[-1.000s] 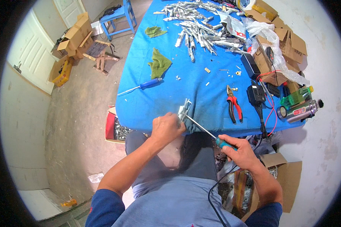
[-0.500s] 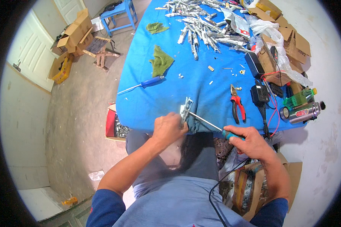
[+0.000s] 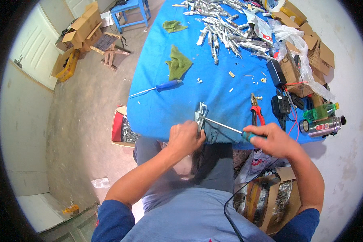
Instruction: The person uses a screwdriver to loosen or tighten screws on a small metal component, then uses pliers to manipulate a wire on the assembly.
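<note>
The step in hand appears to be prying or pushing on a thin metal part point(image 3: 201, 113), which stands at the near edge of the blue-covered desk point(image 3: 157, 117). The left hand point(image 3: 184, 138) has its fingers pinched round the part's lower end; the right hand point(image 3: 272, 139) has its fingers wrapped round the handle of a teal screwdriver point(image 3: 226, 126), whose tip meets the part from the right. Whether the tip sits in a slot, I cannot tell. More pressure would call for a firm left grip and a steady tip.

Counted from the metal part: one blue screwdriver point(image 3: 168, 85) lies to its left and beyond, two green cloths point(image 3: 178, 65) farther beyond, one pair of pliers point(image 3: 258, 113) to its right, and one green bottle point(image 3: 320, 112) and one flask point(image 3: 322, 127) well to its right. The pile of metal pieces point(image 3: 226, 34) far beyond overlaps too much to count.
</note>
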Motion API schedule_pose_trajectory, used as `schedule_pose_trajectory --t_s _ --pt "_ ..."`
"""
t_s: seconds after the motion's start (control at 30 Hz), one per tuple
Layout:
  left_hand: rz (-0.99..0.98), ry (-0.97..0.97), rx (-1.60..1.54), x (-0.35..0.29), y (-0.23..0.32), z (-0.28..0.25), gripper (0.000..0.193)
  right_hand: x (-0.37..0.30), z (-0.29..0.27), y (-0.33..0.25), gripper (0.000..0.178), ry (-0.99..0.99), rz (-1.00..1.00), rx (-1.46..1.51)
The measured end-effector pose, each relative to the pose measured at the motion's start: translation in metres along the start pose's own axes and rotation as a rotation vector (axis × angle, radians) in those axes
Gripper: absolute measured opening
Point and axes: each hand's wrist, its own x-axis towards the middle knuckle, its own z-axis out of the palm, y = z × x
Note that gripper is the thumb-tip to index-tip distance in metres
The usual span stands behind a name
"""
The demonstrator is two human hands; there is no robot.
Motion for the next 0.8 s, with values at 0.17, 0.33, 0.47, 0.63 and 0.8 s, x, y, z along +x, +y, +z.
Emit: schedule_pose_trajectory --t_s 0.17,0.33,0.47,0.63,0.8 --pt "-0.022 0.034 -0.052 0.003 -0.007 0.008 0.034 -0.01 0.035 0.03 0.043 -0.005 0.463 0.808" --pt "-0.021 0.036 -0.038 0.0 -0.008 0.004 0.033 -0.023 0.063 0.042 0.035 0.218 -0.017 0.073" --pt "0.032 0.022 -0.04 0.001 -0.01 0.0 0.033 -0.026 0.047 0.026 0.034 0.286 -0.073 -0.291" --pt "0.094 -0.028 -0.053 0.006 -0.008 -0.01 0.033 -0.023 0.033 0.023 0.031 0.342 -0.3 -0.409" --pt "0.083 -0.122 -0.022 0.008 -0.004 -0.022 0.035 -0.012 0.002 0.008 0.033 0.232 -0.375 -0.52"
